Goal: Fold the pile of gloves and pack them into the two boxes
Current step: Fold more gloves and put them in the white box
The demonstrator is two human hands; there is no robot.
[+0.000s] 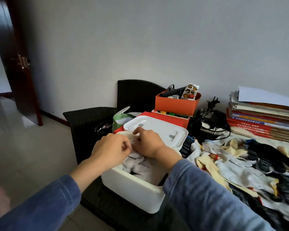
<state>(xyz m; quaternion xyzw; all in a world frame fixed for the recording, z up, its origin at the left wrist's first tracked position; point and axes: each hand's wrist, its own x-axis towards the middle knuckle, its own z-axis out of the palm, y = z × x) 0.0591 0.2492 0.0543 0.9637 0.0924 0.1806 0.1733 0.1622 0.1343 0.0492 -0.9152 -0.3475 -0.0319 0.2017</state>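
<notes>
Matt white plastic box (pixel 132 189), knitted cloth gloves (pixel 237 169)

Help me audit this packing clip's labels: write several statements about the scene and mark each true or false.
1. The lid of the white box stands open. True.
2. The left hand and the right hand are both over the white box. True.
3. The white box is empty. False: white gloves lie in it.
4. The loose glove pile lies left of the white box. False: it lies to its right.
5. An orange box stands behind the white box. True.
</notes>
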